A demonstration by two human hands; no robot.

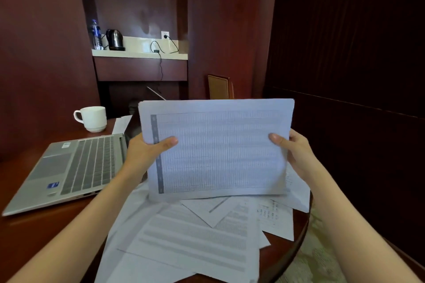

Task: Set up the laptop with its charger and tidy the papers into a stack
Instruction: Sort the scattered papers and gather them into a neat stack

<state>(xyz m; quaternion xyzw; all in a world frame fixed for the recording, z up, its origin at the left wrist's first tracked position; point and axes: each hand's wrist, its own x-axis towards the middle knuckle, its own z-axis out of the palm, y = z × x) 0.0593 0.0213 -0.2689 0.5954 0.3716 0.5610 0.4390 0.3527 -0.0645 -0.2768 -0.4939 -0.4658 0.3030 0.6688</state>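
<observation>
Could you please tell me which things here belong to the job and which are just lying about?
Belong to the job: sheaf of papers, gripped by left hand and right hand; loose papers on the table; laptop; charger on the shelf.
Just lying about: cup, kettle, water bottle, chair.

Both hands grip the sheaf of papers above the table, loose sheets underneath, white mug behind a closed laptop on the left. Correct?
No. Head view shows the laptop open, keyboard exposed. Otherwise right: left hand and right hand grip the sheaf of papers above the table, loose sheets underneath, white mug behind the laptop.
</observation>
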